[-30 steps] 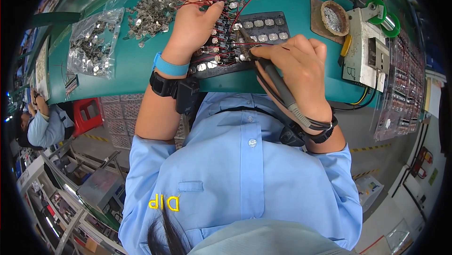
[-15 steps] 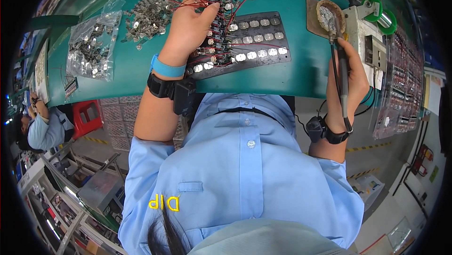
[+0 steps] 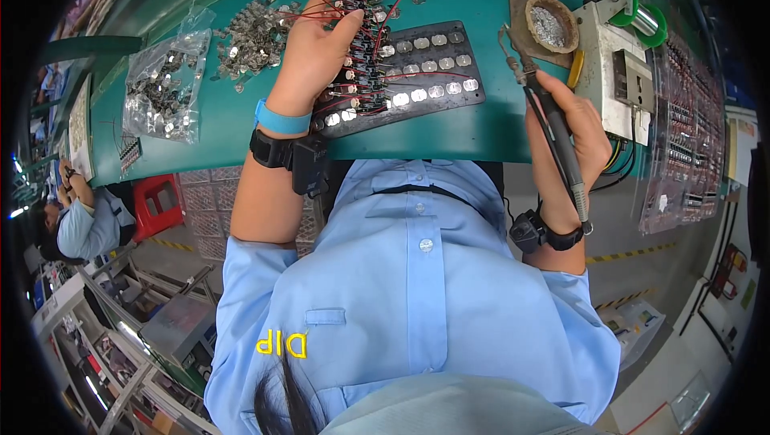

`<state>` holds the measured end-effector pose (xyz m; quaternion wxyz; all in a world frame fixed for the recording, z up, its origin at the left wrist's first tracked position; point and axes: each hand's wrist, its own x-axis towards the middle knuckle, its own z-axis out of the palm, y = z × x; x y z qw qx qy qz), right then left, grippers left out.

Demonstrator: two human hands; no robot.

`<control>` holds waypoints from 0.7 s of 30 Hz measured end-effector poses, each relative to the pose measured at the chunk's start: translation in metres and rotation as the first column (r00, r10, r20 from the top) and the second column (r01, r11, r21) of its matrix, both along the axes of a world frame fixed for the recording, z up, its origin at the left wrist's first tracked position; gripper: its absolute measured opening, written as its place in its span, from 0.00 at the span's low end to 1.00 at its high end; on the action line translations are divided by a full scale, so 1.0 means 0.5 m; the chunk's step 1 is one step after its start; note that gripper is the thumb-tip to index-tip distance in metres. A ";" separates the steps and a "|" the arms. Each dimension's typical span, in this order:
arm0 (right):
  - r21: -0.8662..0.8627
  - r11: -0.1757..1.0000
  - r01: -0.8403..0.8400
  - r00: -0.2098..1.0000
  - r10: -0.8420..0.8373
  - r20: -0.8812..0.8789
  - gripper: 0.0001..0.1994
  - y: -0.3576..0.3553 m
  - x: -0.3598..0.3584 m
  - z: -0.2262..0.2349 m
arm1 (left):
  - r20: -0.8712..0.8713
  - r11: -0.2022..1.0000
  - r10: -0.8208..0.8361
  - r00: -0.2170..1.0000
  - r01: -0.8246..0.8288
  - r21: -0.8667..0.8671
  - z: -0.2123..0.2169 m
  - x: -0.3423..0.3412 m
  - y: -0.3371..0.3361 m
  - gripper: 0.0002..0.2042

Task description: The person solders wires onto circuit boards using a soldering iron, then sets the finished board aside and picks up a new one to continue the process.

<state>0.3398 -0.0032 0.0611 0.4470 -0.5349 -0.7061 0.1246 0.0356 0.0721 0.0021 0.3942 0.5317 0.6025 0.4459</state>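
My left hand [image 3: 311, 51] is closed around the upper part of a row of small black circuit boards [image 3: 367, 58] with thin red wires, thumb on top. The row lies across the left part of a black plate [image 3: 449, 51], which carries rows of shiny silver metal tabs. In my right hand [image 3: 579, 123] is a soldering iron [image 3: 560, 140], gripped like a pen. Its bent metal tip points up and left, above the green mat and apart from the boards. My left fingertips are partly hidden behind the boards and wires.
Loose metal tabs [image 3: 255, 40] lie heaped left of my hand, beside a clear bag [image 3: 191, 110] of more. At right stand a round bowl [image 3: 530, 19] of silvery material, a white soldering station [image 3: 600, 46] and a green solder spool [image 3: 654, 26]. A co-worker [image 3: 92, 226] sits at far left.
My right hand has swung the soldering iron's tip out of the bowl and to the left. My left hand stays on the boards, nearly still.
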 end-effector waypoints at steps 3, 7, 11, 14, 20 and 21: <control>-0.022 0.999 -0.028 0.999 0.028 -0.017 0.20 -0.006 -0.004 -0.002 | 0.012 0.999 -0.034 0.999 0.034 0.007 0.007 -0.001 0.003 0.25; -0.001 0.996 -0.088 0.996 0.088 0.017 0.18 -0.006 -0.003 -0.006 | 0.145 0.996 0.019 0.989 -0.005 -0.091 0.038 0.004 -0.007 0.27; 0.058 0.987 -0.147 0.983 0.140 0.116 0.18 -0.006 -0.007 -0.003 | 0.151 0.998 -0.025 0.988 0.033 -0.051 0.059 0.007 0.000 0.28; 0.054 0.983 -0.175 0.978 0.168 0.121 0.18 -0.004 -0.020 -0.002 | 0.084 0.996 -0.055 0.995 0.061 -0.068 0.055 0.017 0.021 0.28; 0.067 0.971 -0.231 0.966 0.221 0.135 0.17 0.003 -0.042 -0.005 | 0.148 0.997 -0.035 0.988 0.045 -0.065 0.014 0.025 0.038 0.28; 0.076 0.967 -0.241 0.963 0.229 0.138 0.17 0.005 -0.046 -0.005 | 0.144 0.996 -0.029 0.989 0.040 -0.076 0.015 0.023 0.036 0.28</control>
